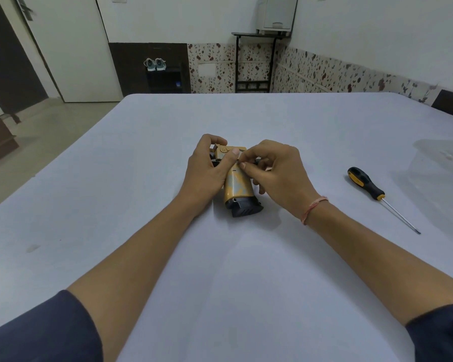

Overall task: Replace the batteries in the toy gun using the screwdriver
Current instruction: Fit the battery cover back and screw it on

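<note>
Barrel & trigger area of toy gun (237,185) hidden under left hand (207,165) and right hand (277,173). What the right fingers (246,167) pinch at grip's top: too small to tell. Far right of gun, faint clear container (445,158), cut by frame edge, contents unclear.

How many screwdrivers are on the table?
1. The screwdriver lies on the table, right of the right hand, untouched. The left hand and the right hand cover part of the toy gun, but no other shows.
</note>
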